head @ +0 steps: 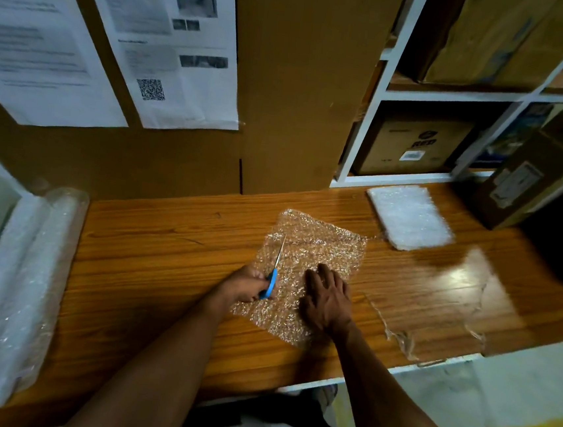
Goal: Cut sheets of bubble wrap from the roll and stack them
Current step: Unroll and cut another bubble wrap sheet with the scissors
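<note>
A cut sheet of bubble wrap (314,247) lies flat on the wooden table (166,254), in the middle. My left hand (247,284) grips blue-handled scissors (273,271) at the sheet's left edge, with the blades pointing away from me and lying over the sheet. My right hand (327,298) rests flat on the sheet's near part, fingers spread. A stack of cut sheets (410,215) sits at the back right of the table. The bubble wrap roll (15,284) lies along the table's left end.
A loose piece of clear film (443,304) lies on the table right of the sheet. Cardboard panels with printed papers (173,41) stand behind the table. White shelves with cartons (413,147) are at the back right, and a brown box (534,179) stands on the table's right end.
</note>
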Tool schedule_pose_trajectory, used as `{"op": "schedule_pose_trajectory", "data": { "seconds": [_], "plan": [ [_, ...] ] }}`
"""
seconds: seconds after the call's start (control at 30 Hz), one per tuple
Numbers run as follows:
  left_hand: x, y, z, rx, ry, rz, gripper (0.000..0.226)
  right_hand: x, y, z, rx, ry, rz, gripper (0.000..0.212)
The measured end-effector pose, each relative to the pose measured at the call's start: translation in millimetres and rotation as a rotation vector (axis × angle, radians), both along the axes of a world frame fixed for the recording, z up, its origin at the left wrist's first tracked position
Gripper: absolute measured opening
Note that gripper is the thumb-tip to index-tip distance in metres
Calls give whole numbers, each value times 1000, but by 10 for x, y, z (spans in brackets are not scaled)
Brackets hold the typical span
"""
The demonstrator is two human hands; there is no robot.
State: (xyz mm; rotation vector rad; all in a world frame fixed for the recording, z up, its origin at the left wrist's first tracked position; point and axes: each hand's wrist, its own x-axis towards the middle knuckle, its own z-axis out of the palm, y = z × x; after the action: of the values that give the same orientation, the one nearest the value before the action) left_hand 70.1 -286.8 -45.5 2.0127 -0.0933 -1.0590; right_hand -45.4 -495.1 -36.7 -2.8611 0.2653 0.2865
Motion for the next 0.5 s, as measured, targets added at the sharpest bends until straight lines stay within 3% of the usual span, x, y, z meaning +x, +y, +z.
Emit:
{"op": "schedule_pose_trajectory", "data": {
  "seconds": [0.1, 0.2, 0.37, 0.5],
  "plan": [
    [10, 10, -4, 88, -19, -33, 18, -49, 11, 60, -39, 81, 22, 74],
    [129, 24, 34, 121, -89, 70, 19, -82, 2, 47, -75, 134, 19, 75],
    [274, 5, 136, 254, -284, 128, 11, -126, 91, 22, -67, 59, 33, 65],
    [254, 7, 115, 237, -357, 190, 14, -142, 119, -43, -81, 14, 79, 62]
  ]
}}
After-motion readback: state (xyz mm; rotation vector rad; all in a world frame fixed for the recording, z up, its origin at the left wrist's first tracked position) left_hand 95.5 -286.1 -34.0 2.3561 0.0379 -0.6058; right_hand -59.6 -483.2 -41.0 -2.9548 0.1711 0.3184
